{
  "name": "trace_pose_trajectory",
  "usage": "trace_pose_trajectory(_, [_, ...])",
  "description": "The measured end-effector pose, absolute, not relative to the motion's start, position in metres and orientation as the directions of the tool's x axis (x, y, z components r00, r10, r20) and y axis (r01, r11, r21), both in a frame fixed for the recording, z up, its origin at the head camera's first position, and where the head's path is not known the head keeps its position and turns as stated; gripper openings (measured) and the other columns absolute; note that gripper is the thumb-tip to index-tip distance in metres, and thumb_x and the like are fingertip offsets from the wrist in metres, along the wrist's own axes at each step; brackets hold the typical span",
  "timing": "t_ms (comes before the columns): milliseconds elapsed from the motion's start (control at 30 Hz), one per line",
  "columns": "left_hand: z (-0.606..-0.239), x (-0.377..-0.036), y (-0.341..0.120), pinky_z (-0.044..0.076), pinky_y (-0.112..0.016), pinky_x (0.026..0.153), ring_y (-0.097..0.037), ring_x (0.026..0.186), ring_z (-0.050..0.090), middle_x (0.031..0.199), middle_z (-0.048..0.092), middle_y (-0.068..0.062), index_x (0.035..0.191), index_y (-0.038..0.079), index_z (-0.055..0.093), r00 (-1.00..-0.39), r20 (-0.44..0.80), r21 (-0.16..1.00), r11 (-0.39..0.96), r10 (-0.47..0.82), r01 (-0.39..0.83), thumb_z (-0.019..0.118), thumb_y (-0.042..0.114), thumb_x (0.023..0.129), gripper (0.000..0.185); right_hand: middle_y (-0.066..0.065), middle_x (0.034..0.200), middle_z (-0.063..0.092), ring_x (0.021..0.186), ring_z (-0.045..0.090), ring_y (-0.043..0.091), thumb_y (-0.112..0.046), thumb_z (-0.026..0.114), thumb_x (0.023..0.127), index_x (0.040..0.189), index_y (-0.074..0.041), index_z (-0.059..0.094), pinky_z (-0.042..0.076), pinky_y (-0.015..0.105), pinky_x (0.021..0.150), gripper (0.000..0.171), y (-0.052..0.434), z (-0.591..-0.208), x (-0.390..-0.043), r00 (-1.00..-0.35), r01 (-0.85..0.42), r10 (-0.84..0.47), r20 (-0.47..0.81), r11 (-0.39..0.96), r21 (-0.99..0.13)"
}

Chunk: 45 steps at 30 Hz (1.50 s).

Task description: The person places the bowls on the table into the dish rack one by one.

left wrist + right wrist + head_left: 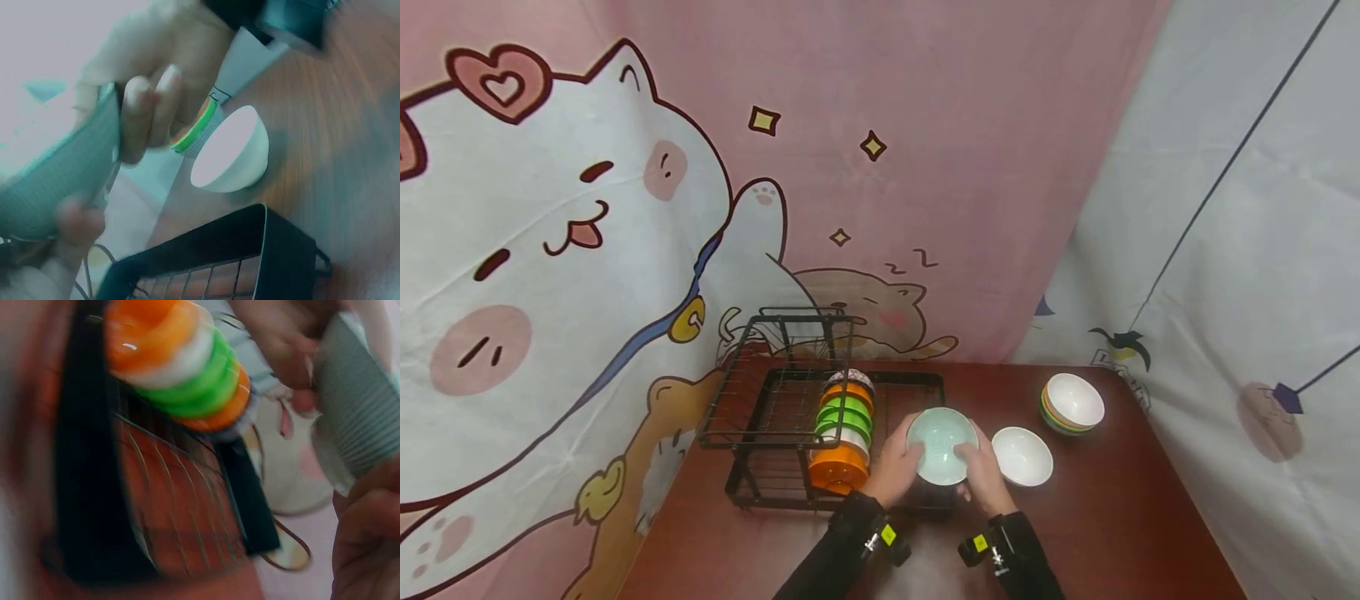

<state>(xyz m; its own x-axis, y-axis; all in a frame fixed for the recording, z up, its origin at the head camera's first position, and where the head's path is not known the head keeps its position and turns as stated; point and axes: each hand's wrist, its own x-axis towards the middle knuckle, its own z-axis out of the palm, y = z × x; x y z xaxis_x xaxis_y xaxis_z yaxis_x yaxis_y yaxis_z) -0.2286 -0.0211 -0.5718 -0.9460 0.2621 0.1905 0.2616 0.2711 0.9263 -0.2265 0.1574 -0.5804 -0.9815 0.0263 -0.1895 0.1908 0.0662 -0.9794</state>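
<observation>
A pale green bowl (942, 442) is held up in front of me, its inside facing the head camera. My left hand (895, 463) grips its left side and my right hand (987, 477) its right side, thumbs over the rim onto the inner wall. The ribbed outer wall of this bowl (362, 400) shows in the right wrist view. Just left of my hands, a row of bowls stands on edge in a black dish rack (775, 437), with an orange bowl (838, 468) nearest me. Close to my right hand, a white bowl (1022, 457) sits on the table.
A stack of nested bowls (1072, 402), white on top with orange and green rims below, stands at the right back of the reddish-brown table (1120, 508). The rack's raised upper tier (775, 383) stands over its left part. A patterned cloth (970, 167) hangs behind.
</observation>
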Motion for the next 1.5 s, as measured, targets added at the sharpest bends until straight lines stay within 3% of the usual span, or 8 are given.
trace_pose_trajectory(233, [-0.579,-0.237,-0.012,0.038,-0.044,0.091,-0.017,0.102,0.048,0.119,0.052,0.004,0.127,0.027,0.042,-0.955,0.148,0.948,0.239,0.259,0.212,0.050,0.000,0.084,0.051,0.021,0.112,0.051,0.033,0.043,0.022,-0.010,0.041,0.086,0.139,-0.021,0.028,0.036,0.035,0.028,0.056,0.159,-0.582,-0.228,-0.983,0.184,0.043,-0.181,0.102,-0.978])
trace_pose_trajectory(433, [-0.565,-0.234,-0.011,0.037,-0.046,0.092,-0.021,0.104,0.048,0.120,0.051,-0.001,0.128,0.022,0.042,-0.950,0.142,0.963,0.184,0.277,0.197,0.048,-0.003,0.085,0.050,0.019,0.103,0.055,0.037,0.047,0.023,-0.013,0.049,0.087,0.135,-0.023,0.031,0.040,0.035,0.032,0.053,0.166,-0.571,-0.227,-0.988,0.148,-0.019,-0.153,0.163,-0.975])
trace_pose_trajectory(533, [-0.555,-0.238,-0.013,0.038,-0.046,0.091,-0.022,0.104,0.048,0.121,0.050,-0.003,0.128,0.019,0.041,-0.947,0.126,0.969,0.165,0.296,0.181,0.046,-0.003,0.085,0.049,0.014,0.112,0.051,0.042,0.050,0.026,-0.023,0.058,0.086,0.133,-0.027,0.034,0.042,0.035,0.035,0.053,0.175,-0.559,-0.220,-0.992,0.098,-0.054,-0.110,0.191,-0.977])
trace_pose_trajectory(767, [-0.565,-0.290,-0.020,0.040,-0.040,0.089,-0.012,0.104,0.047,0.118,0.047,0.006,0.127,0.033,0.040,-0.925,0.252,0.808,0.465,0.283,0.362,0.043,0.003,0.085,0.052,0.011,0.119,0.046,0.075,0.055,0.029,-0.030,0.059,0.086,0.137,-0.025,0.032,0.047,0.041,0.048,0.058,0.241,-0.580,-0.215,-0.983,-0.077,0.136,0.126,0.322,-0.944])
trace_pose_trajectory(1000, [-0.564,-0.332,-0.032,0.049,-0.036,0.063,-0.019,0.079,0.056,0.109,0.052,-0.003,0.129,0.028,0.044,-0.879,0.420,0.598,0.660,0.225,0.455,0.049,-0.005,0.081,0.059,0.014,0.124,0.042,0.109,0.045,0.031,-0.045,0.053,0.085,0.140,-0.021,0.026,0.038,0.045,0.083,0.066,0.308,-0.610,-0.193,-0.898,0.148,0.433,0.080,0.469,-0.871])
trace_pose_trajectory(1133, [-0.572,-0.352,-0.037,0.045,-0.033,0.053,-0.020,0.069,0.052,0.110,0.050,-0.004,0.129,0.028,0.046,-0.853,0.466,0.425,0.787,0.233,0.447,0.060,-0.010,0.071,0.070,0.021,0.128,0.036,0.115,0.038,0.039,-0.054,0.048,0.084,0.143,-0.016,0.019,0.033,0.055,0.087,0.076,0.332,-0.632,-0.178,-0.874,0.300,0.485,-0.036,0.480,-0.824])
trace_pose_trajectory(1233, [-0.580,-0.364,-0.038,0.045,-0.036,0.055,-0.024,0.076,0.052,0.111,0.047,-0.005,0.128,0.028,0.048,-0.840,0.475,0.304,0.846,0.263,0.437,0.065,-0.010,0.068,0.073,0.025,0.133,0.029,0.120,0.029,0.043,-0.059,0.046,0.082,0.144,-0.013,0.014,0.025,0.059,0.091,0.083,0.343,-0.647,-0.165,-0.860,0.388,0.500,-0.098,0.517,-0.763])
trace_pose_trajectory(1500, [-0.605,-0.388,-0.044,0.046,-0.041,0.050,-0.028,0.087,0.048,0.112,0.042,-0.006,0.124,0.034,0.049,-0.825,0.469,0.160,0.888,0.315,0.430,0.065,-0.007,0.074,0.066,0.033,0.138,0.012,0.123,0.014,0.051,-0.063,0.041,0.082,0.145,-0.015,0.003,0.016,0.067,0.090,0.087,0.358,-0.662,-0.148,-0.889,0.430,0.424,-0.176,0.635,-0.642])
